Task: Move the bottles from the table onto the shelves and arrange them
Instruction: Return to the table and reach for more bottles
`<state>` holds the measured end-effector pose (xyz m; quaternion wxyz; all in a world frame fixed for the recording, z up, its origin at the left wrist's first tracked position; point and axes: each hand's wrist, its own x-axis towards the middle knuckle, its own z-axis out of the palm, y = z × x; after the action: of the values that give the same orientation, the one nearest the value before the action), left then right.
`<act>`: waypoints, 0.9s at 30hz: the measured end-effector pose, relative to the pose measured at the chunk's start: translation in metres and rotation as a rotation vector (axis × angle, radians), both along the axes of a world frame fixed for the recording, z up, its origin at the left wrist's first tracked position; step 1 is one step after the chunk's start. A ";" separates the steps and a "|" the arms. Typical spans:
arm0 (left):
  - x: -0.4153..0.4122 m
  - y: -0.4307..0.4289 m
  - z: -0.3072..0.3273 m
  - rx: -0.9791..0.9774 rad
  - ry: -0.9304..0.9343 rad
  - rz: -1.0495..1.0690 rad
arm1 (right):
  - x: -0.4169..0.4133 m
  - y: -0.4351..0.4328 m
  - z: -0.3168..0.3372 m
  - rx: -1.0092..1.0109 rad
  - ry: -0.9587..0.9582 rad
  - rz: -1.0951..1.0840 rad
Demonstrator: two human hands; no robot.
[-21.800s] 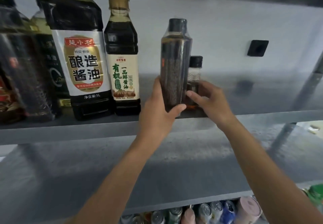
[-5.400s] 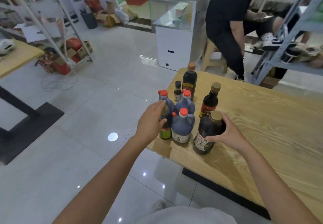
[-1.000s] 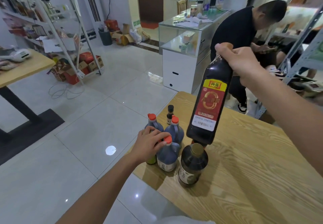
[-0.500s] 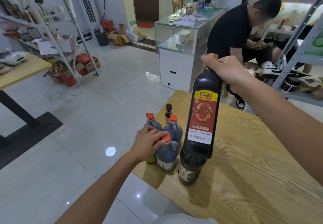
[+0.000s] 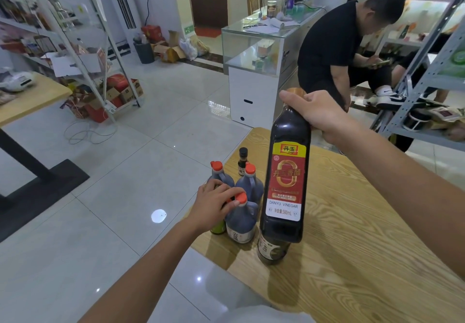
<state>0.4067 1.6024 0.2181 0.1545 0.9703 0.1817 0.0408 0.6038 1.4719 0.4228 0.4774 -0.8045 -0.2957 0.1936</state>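
Note:
My right hand (image 5: pixel 317 113) grips the neck of a tall dark vinegar bottle (image 5: pixel 285 184) with a red and yellow label, held upright in the air above the wooden table (image 5: pixel 352 259). My left hand (image 5: pixel 214 204) rests on top of a small green-labelled bottle (image 5: pixel 218 227) at the table's left corner; its fingers touch the red cap of a dark jug (image 5: pixel 240 219). Two more red-capped jugs (image 5: pixel 250 184) and a small black-capped bottle (image 5: pixel 242 160) stand behind. A round dark bottle (image 5: pixel 273 251) stands partly hidden behind the raised one.
A person in black (image 5: pixel 334 45) sits beyond the table beside a glass counter (image 5: pixel 254 53). A grey metal shelf rack (image 5: pixel 427 71) rises at the right. Another rack (image 5: pixel 83 53) with boxes and a second table (image 5: pixel 27 98) stand at the left across tiled floor.
My right hand has brought the vinegar bottle lower and nearer over the last second. My left hand has stayed on the small bottle at the corner.

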 end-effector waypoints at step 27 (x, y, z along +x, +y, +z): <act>-0.004 0.008 0.000 -0.081 -0.086 -0.111 | -0.060 -0.127 -0.194 -0.081 -0.179 -0.281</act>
<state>0.4030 1.6107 0.2180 0.2032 0.9692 0.1224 0.0664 0.5435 1.3447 0.2284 0.4388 -0.8704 -0.2137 0.0645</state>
